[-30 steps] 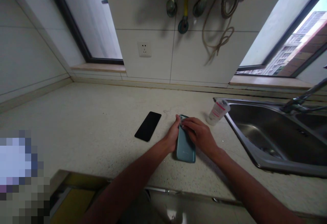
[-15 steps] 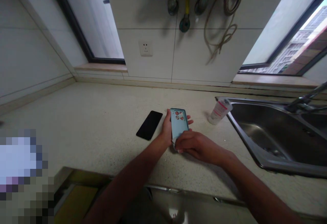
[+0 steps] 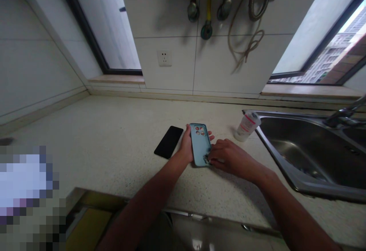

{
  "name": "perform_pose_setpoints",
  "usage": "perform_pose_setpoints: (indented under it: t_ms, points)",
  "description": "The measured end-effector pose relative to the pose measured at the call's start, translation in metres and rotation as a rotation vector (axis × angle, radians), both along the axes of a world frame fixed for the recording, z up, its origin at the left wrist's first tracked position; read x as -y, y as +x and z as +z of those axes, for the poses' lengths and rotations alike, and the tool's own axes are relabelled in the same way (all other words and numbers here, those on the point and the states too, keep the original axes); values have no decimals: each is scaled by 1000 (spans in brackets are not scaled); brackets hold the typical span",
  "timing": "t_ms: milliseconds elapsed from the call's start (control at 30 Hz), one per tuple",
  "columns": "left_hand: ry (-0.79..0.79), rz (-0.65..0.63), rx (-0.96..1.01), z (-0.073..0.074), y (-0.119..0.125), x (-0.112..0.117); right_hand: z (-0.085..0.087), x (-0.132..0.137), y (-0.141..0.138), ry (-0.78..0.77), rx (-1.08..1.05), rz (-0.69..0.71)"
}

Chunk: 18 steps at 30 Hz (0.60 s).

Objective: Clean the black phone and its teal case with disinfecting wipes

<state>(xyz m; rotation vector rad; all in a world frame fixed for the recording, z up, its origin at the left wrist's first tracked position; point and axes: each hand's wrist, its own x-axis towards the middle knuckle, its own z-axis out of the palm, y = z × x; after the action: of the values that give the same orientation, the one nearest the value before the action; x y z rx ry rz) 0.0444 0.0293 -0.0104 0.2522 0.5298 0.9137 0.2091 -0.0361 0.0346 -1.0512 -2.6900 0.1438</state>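
Note:
A light blue phone case (image 3: 200,146) with camera cutouts at its far end lies in my left hand (image 3: 187,144), inner side up. The thumb runs along the case's left edge, and the other fingertips show past its right edge. My right hand (image 3: 224,155) is at the lower right edge of the case, fingers closed together. By those fingertips, inside the case, is a small dark-and-light patch (image 3: 206,158) too small to make out. A black phone (image 3: 169,142) rests flat on the counter, just left of my left hand.
A clear plastic cup (image 3: 247,126) with red print leans by the steel sink (image 3: 300,152) on the right. Pale speckled counter (image 3: 122,136) stretches left. Pipe fittings (image 3: 206,29) and a socket (image 3: 164,58) are on the wall behind. Below the counter's front edge is an open drawer (image 3: 88,228).
My right hand has shifted from the case's bottom end to its lower right edge, uncovering the bottom end and the small dark patch. My left hand keeps hold of the case.

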Motion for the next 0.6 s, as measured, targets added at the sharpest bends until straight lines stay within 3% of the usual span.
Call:
perform_pose_setpoints:
  t_ms: [133, 267, 400, 500, 600]
  points:
    - [18, -60, -7, 2, 2, 1, -4, -2, -2, 115, 22, -165]
    - [6, -107, -19, 4, 8, 5, -13, -7, -6, 133, 15, -370]
    - [26, -292, -15, 3, 11, 13, -22, -17, 0, 230, -141, -594]
    - [86, -384, 27, 2, 12, 18, -26, -24, 7, 309, -304, -636]
    - [119, -374, 33, -2, 13, 20, -28, -27, 7, 351, -398, -585]
